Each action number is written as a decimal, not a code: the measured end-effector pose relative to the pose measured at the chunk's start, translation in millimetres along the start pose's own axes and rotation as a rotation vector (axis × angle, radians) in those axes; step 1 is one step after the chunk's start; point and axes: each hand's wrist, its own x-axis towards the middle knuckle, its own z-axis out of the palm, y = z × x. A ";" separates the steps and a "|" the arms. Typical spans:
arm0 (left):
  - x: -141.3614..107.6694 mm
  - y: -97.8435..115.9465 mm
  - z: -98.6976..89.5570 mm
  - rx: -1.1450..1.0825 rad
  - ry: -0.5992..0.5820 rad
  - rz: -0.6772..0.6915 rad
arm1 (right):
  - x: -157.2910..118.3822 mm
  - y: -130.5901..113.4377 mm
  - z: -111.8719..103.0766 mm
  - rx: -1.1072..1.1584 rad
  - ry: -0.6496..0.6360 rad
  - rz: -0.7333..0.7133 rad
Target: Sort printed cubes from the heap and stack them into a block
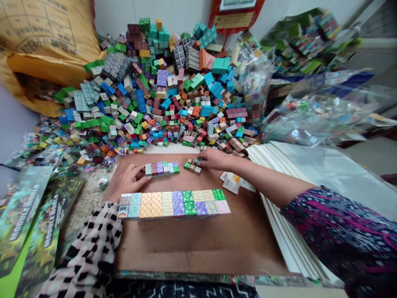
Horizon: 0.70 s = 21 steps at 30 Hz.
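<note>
My left hand [132,180] is closed at the left end of a short row of patterned cubes [163,168], its thumb and forefinger against the end cube. Just right of that row, my right hand [212,159] has its fingertips pinched on a small cube in a loose cluster of cubes [190,166]; its other fingers are partly hidden. Nearer me lies a long two-deep block of patterned cubes [173,203], in orange, cream, purple, green and pink, on the brown board [198,244].
A big heap of coloured cubes [167,103] rises behind the board. Printed cards [232,182] lie by my right forearm. White sheets [279,207] are stacked at right, below clear plastic bags [316,116]. Green printed packaging [40,223] and a yellow sack [46,49] are left.
</note>
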 end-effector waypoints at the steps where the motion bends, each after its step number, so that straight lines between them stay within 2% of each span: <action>1: 0.0 0.5 -0.3 0.001 -0.001 0.000 | -0.2 -0.4 0.0 0.031 0.001 -0.002; 6: 0.5 -2.0 3.3 -0.023 0.060 0.024 | -1.8 1.4 -0.6 0.140 0.005 -0.042; 10: 1.0 -3.9 3.6 -0.038 0.028 0.014 | -2.6 0.9 5.2 0.132 0.094 0.010; 17: -0.7 -1.6 2.1 -0.026 0.043 -0.002 | -4.1 -18.9 17.9 0.086 0.109 0.060; 21: -0.3 0.2 0.9 -0.022 0.035 -0.012 | -4.1 -26.6 16.4 0.082 0.133 0.027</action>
